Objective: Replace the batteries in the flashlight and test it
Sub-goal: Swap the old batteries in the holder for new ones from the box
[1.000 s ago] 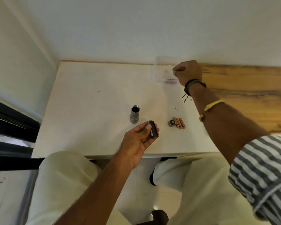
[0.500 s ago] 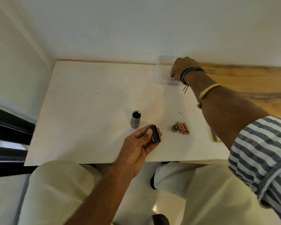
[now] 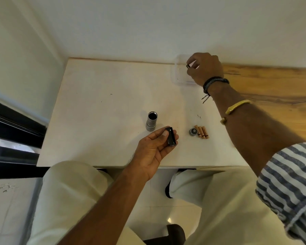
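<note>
Right hand [image 3: 205, 70] risen from clear box [image 3: 176, 80], pinching battery [image 3: 188, 66]

**A:** Where does the single view look from?

**B:** From the person's head, wide-angle. It faces forward and steeply down onto the tabletop [image 3: 104, 103], close in.

**A:** What does it take in?

**B:** Wall [image 3: 148, 23] across the top, lap [image 3: 69, 191] and floor [image 3: 7, 209] along the bottom. The left hand [image 3: 154, 149], gripping a holder [image 3: 171, 138], sits near centre. The right hand [image 3: 205, 69], pinching a small dark piece [image 3: 188, 66], reaches the tabletop's far edge, upper right.
</note>
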`<state>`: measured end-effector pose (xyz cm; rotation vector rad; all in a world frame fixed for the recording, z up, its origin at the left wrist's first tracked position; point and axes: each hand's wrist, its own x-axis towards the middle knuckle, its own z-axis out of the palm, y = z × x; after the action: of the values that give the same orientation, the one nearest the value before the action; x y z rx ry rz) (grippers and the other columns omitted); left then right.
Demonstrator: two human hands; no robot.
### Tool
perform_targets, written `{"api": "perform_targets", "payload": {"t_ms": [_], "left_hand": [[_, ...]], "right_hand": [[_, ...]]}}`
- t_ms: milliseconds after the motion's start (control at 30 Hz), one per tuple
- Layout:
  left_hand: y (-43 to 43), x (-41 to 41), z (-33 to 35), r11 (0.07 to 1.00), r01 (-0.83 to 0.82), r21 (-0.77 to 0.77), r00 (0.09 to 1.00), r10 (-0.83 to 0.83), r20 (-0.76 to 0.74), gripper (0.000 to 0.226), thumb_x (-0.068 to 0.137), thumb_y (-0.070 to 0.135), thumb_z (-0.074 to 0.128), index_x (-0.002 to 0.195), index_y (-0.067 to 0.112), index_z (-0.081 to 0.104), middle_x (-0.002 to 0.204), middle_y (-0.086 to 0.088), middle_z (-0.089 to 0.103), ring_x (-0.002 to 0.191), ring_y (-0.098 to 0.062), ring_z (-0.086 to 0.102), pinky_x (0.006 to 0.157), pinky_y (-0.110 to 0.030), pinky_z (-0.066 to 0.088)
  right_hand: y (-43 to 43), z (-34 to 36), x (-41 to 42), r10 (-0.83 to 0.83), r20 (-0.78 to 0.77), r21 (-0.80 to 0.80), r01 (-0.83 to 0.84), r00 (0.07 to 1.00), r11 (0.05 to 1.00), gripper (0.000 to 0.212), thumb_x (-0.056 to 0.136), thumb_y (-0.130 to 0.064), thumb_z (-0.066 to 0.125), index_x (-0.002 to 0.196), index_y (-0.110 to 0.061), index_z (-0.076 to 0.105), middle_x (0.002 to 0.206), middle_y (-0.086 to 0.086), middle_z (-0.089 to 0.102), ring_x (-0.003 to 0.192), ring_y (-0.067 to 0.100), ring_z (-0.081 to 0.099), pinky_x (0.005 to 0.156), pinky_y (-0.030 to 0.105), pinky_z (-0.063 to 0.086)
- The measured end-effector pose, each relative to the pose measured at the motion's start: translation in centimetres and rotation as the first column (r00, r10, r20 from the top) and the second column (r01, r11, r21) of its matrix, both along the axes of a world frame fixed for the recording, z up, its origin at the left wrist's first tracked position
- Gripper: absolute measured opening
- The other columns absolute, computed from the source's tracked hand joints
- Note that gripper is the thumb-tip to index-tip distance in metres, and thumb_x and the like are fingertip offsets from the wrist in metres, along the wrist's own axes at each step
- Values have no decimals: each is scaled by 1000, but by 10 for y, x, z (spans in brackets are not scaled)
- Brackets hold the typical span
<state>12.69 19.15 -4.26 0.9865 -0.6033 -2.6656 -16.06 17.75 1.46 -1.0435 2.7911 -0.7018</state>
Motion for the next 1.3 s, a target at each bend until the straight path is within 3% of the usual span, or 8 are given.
{"api": "perform_targets", "payload": {"t_ms": [167,267,400,467,633,800,1033,1300], "left_hand": [[4,3,7,1000,9,-10,1000,-9,-17,28,94,5,61,120,-4,63,115,-22,70,106,-30,70,87,-37,59],[6,6,12,1000,1,-29,1000,-1,-24,26,94,4,61,119,-4,63,114,-22,71,104,-30,70,87,-37,59],[8,10,14,998,-4,-63,1000,2,-30,23,92,3,62,115,-3,66,110,-20,72,103,-30,71,89,-38,58],[9,12,15,996,-16,-86,1000,14,-27,21,92,2,62,112,-1,67,106,-19,74,100,-29,72,86,-37,60],[12,18,15,989,-22,-148,1000,21,-8,22,92,0,62,114,-1,68,105,-19,73,97,-28,72,82,-35,60],[13,24,16,978,-13,-207,1000,18,19,26,92,1,63,117,-1,66,111,-22,71,102,-33,69,85,-38,60],[16,29,13,965,17,-262,999,-5,46,26,89,2,67,114,5,69,109,-18,74,95,-28,73,78,-34,60],[18,31,12,953,48,-299,998,-37,45,31,75,8,76,105,12,73,100,-10,77,91,-23,75,72,-29,60]], "right_hand": [[31,17,54,73,153,-289,-26,986,957,27,82,-19,63,106,-24,75,91,0,73,85,20,71,78,44,60],[59,19,94,137,339,-416,18,931,909,25,90,-13,60,109,-23,73,95,-1,70,74,16,76,61,38,64],[96,12,140,186,489,-485,89,852,870,27,93,-7,62,113,-21,74,92,-4,70,71,16,72,58,31,60],[115,6,160,192,541,-509,137,819,850,24,91,-5,68,111,-18,75,89,-1,73,73,15,70,60,28,59],[149,-9,188,181,664,-489,237,726,839,18,85,1,75,96,-13,79,87,12,78,82,29,73,87,43,62],[160,-7,192,193,659,-496,227,727,838,20,89,0,73,100,-16,80,95,14,78,83,27,73,84,45,63],[157,-5,197,174,538,-491,138,825,860,16,86,-8,80,99,-6,69,81,11,77,72,28,75,68,37,65],[151,-9,204,159,452,-464,79,878,882,11,86,-12,81,97,-10,79,81,3,78,70,18,75,72,44,65]]}}
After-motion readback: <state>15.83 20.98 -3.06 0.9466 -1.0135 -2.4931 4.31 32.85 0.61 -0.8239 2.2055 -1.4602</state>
